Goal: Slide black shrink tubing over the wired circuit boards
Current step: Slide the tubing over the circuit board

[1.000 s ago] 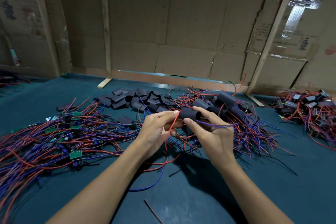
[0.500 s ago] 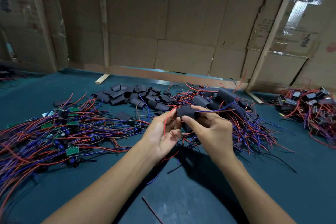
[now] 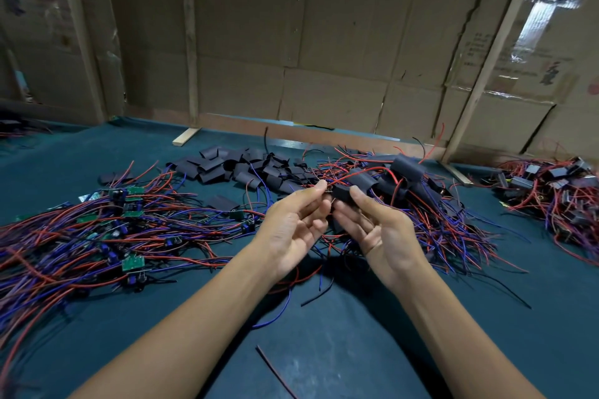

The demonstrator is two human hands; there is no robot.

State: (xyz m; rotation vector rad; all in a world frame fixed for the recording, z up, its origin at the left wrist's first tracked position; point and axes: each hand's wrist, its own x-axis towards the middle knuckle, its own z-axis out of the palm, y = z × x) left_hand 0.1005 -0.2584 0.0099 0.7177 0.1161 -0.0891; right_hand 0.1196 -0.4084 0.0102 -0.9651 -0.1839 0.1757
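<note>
Head view, the only one: both hands raised together above the green desk, palms turned partly up, presumably to keep the work clear of the wire tangle beneath and square to the eye. Left hand with thumb and forefinger closed in a pinch on thin wire ends at the sleeve's mouth, likely to steady the leads and draw them through; remaining fingers loosely curled. Right hand with its grip closed on the black shrink tubing, thumb and fingertips round the short sleeve, well placed for pushing it along. Tubing matte black, short, slightly flattened, held just beyond the fingertips in front of the sleeved pile; a red lead arching away from its far end. Board not visible, so seemingly already inside or hidden by fingers; cannot tell which. Bare wired circuit boards spread at left, small green boards among red and blue leads. Loose cut sleeves heaped beyond, within easy reach. Finished sleeved units stacked just past the hands, another heap at far right.
</note>
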